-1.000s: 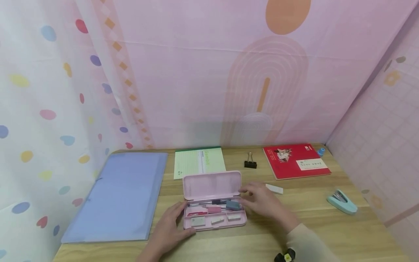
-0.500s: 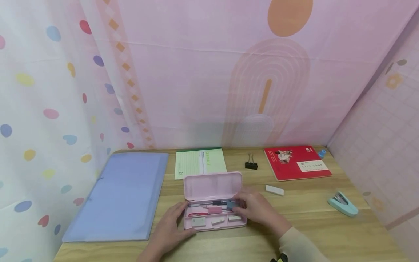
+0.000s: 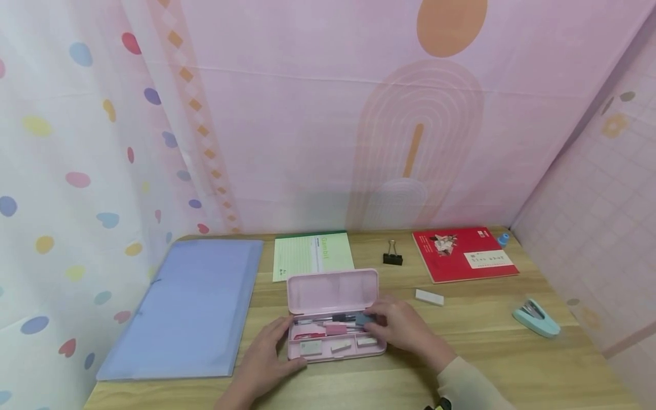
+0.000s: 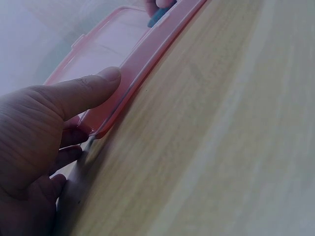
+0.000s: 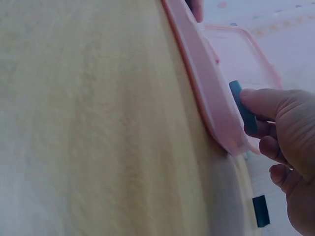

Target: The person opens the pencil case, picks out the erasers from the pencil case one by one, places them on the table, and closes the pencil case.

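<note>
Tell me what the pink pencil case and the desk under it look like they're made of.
The pencil case looks like moulded plastic: one even pastel pink, a smooth matte lid, rounded corners and a thin raised rim. The desk looks like wood or a wood-print laminate: pale with long straight grain lines and a flat, low-sheen surface. The pictures can't settle which.

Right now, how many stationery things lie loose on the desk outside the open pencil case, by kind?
Folders: 1, blue folder
Notebooks: 2, green notebook, red notebook
Binder clips: 1, binder clip
Erasers: 1, white eraser
Staplers: 1, teal stapler
Total: 6
</note>
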Available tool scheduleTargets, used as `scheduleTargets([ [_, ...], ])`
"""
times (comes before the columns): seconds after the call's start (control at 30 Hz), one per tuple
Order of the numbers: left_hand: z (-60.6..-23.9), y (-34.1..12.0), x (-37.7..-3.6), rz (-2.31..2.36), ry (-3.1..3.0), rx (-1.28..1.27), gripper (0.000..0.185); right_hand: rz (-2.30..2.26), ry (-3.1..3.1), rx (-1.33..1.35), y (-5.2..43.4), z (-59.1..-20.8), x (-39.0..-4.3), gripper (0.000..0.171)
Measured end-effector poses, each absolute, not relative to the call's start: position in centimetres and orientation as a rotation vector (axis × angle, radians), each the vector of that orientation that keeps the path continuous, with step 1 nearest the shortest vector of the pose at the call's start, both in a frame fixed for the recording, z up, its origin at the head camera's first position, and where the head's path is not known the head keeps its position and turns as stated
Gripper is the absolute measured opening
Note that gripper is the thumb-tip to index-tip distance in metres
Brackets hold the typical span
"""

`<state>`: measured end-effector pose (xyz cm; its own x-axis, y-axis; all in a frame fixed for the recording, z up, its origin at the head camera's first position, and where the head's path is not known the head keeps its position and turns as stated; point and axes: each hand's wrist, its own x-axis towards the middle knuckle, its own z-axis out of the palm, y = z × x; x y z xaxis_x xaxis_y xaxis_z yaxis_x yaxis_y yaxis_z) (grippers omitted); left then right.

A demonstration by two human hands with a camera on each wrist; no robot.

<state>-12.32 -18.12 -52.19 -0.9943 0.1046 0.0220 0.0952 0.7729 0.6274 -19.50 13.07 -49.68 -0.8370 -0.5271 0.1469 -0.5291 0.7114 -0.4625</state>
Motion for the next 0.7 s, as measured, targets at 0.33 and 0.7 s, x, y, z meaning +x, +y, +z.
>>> scheduleTargets([
  [0.33, -52.3, -17.9, -12.5, 1.033, 2.941, 0.154, 0.099, 0.797, -2.783, 0.692, 18.5, -48.9, -19.2, 0.027],
  [0.7, -52.7, -18.1, -12.6, 1.039, 2.926, 0.141, 0.101, 0.873, -2.946, 0.483, 24.1, -49.9, -18.9, 0.028],
])
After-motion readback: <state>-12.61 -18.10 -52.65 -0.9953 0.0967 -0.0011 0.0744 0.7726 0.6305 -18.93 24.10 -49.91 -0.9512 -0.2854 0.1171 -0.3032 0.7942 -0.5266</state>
